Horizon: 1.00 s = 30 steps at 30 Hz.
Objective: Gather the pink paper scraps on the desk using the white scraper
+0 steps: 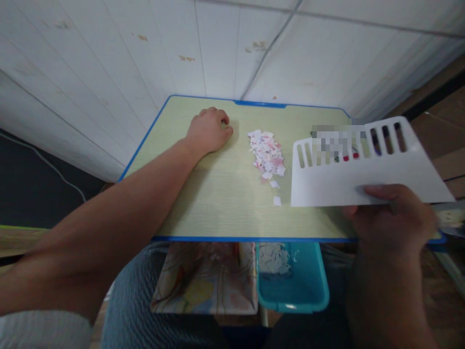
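Note:
My left hand (210, 128) rests on the pale green tabletop (214, 198), left of the paper scraps. Its fingers curl loosely inward, with a small gap at the thumb, and nothing shows in them. A heap of small cut paper scraps (267, 152), white with some pink, lies mid-table; a few loose pieces trail toward the front. My right hand (395, 218) grips the lower edge of a white flat sheet with a row of slots (337, 184), thumb on top. The sheet is held tilted over the table's right side, beside the scraps. Part of its slotted edge is blurred out.
Below the table's blue front edge are a patterned tray (203, 300) and a turquoise plastic bin (307, 286) holding pale scraps. A white panelled wall (174, 53) stands behind the table, with a grey cable (269, 48) running down it.

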### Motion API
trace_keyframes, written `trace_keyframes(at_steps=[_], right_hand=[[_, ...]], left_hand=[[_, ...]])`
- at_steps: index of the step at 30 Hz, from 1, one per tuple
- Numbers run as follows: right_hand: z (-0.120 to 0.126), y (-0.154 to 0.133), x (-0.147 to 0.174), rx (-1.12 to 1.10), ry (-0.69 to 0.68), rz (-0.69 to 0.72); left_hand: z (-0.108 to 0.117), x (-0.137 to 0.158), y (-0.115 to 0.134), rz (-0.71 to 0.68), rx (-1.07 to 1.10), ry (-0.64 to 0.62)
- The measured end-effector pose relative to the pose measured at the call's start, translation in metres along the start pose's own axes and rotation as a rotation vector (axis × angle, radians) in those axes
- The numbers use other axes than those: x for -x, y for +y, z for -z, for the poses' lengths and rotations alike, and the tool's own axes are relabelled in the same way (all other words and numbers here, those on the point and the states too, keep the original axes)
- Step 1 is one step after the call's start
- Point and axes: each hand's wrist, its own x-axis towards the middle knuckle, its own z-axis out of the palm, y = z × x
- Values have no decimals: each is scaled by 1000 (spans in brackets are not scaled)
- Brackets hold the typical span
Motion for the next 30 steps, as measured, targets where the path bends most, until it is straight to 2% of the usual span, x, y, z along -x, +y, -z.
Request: trace_keyframes(at_steps=[3,6,8,12,18,25,30], right_hand=[[-16,-9,1,-64,49,3],[-23,-13,7,-53,-39,-43],[-23,-13,11,-37,-72,-60],[-17,-15,11,-42,-21,-99],[-13,-21,10,11,-55,-154],[-17,-21,7,24,-69,-190],[-20,-12,2,-7,-79,-89]], left_hand=[[0,0,0,9,-13,-6],[0,0,1,11,-15,-9],[1,0,2,13,-18,-12],[3,1,4,20,-21,-23],[1,1,3,7,-22,-6],[1,-1,2,15,-21,-9],[3,0,8,21,-21,-22]])
